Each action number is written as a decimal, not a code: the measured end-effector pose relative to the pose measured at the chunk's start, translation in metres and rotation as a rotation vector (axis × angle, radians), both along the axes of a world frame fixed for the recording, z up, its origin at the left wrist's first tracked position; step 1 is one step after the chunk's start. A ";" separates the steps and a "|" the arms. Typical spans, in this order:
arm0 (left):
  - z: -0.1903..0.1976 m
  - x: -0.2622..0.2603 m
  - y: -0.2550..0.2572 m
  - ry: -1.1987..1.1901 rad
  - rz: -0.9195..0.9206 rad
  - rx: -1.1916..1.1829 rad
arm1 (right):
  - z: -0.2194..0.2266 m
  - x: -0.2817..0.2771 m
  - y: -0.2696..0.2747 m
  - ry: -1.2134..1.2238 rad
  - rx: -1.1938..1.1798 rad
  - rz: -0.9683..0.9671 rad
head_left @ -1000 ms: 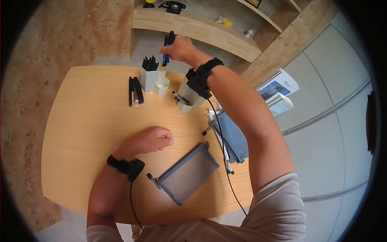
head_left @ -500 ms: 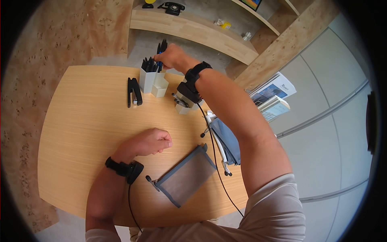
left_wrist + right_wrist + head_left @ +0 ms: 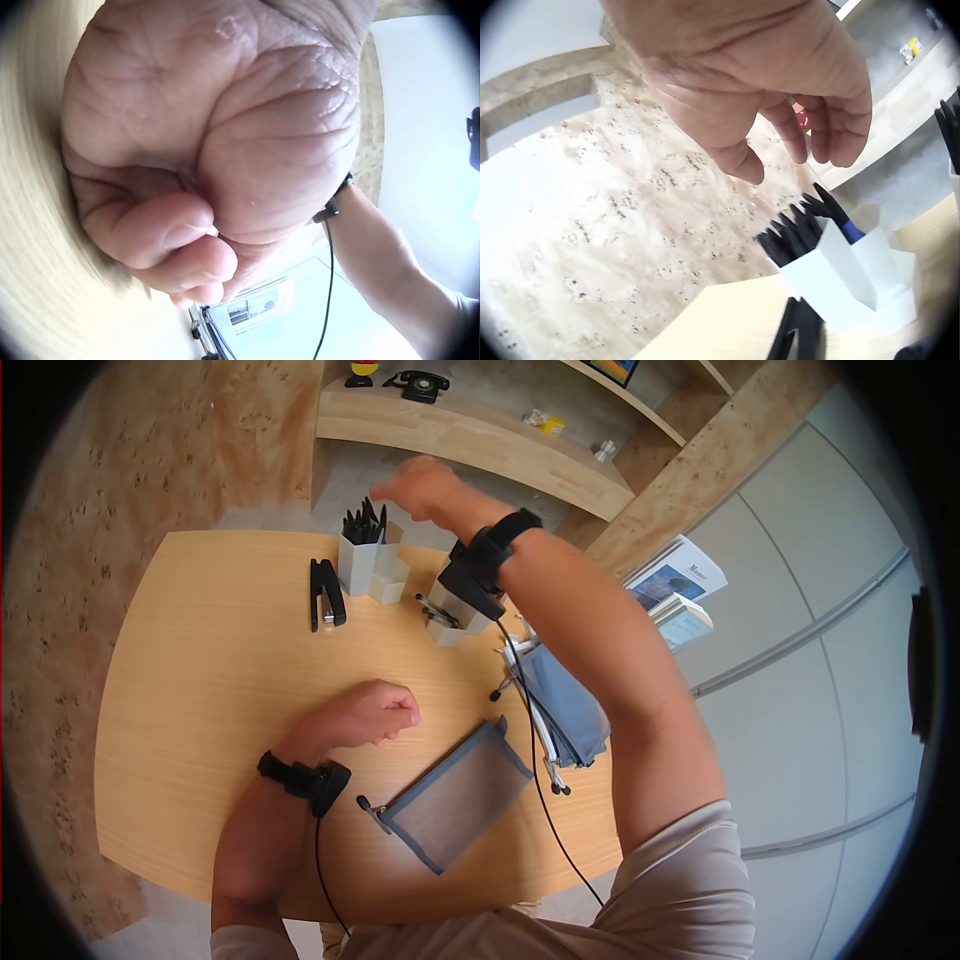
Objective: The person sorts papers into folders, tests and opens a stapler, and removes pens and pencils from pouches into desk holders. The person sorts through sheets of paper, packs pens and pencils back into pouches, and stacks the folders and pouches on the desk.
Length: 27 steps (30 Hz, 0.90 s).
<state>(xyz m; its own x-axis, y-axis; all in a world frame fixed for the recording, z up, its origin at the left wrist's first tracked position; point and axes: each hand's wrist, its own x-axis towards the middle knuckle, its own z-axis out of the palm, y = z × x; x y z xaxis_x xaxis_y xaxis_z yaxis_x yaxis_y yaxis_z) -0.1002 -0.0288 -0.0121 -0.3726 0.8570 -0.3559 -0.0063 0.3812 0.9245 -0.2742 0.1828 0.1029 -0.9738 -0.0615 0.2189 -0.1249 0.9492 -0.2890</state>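
My right hand [image 3: 425, 488] is above the white pen holder [image 3: 358, 565], its fingers apart and holding nothing. In the right wrist view, a cluster of black pens [image 3: 791, 236] stands upright in one cell of that holder. A pen with a blue barrel [image 3: 852, 231] leans in the neighbouring cell, below the fingertips. My left hand [image 3: 375, 712] rests on the table with its fingers loosely curled. Near it lies a grey mesh zipper pouch [image 3: 460, 795], flat on the table.
A black stapler [image 3: 325, 596] lies left of the pen holder. To the right stands a second holder [image 3: 447, 635] with pens, partly behind my right wrist. Several grey pouches [image 3: 565, 705] are stacked at the table's right edge, near books [image 3: 680, 585]. A cable [image 3: 540, 780] trails from my right wrist.
My right hand has brought blue and black pens left and down into the white holder, let go and risen from it. The left hand keeps its place on the table.
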 end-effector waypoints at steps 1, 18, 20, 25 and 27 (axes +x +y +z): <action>-0.002 -0.001 0.000 -0.001 0.003 0.018 | 0.009 0.002 0.003 -0.002 -0.005 -0.003; -0.012 -0.001 -0.002 0.045 -0.011 0.067 | -0.017 0.325 0.049 -0.512 -0.087 0.049; -0.011 -0.003 0.006 0.071 -0.055 0.084 | -0.038 0.343 0.043 -0.459 -0.019 -0.063; 0.006 0.004 0.004 -0.003 0.031 0.010 | -0.083 0.354 0.029 -0.286 -0.121 -0.138; 0.002 0.001 0.000 0.000 0.019 -0.002 | -0.088 0.350 0.030 -0.260 -0.175 -0.204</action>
